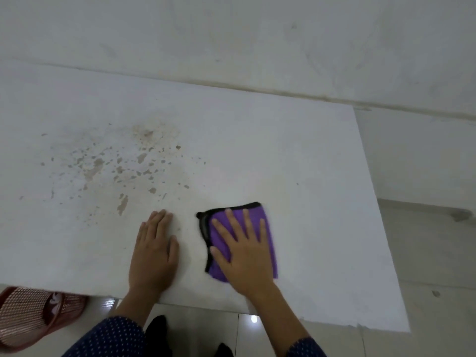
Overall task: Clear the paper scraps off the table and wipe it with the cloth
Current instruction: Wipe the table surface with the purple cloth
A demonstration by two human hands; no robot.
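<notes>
A folded purple cloth (268, 228) with a black edge lies on the white table (309, 163) near its front edge. My right hand (244, 251) presses flat on the cloth with its fingers spread. My left hand (154, 251) rests flat on the bare table just left of the cloth, fingers together. Brownish stains and flecks (121, 166) mark the table's left half. I see no paper scraps on the table.
The table's far edge meets a pale wall (231, 34). Its right edge drops to a tiled floor (425, 253). A pink slipper (33, 315) lies on the floor under the front left edge.
</notes>
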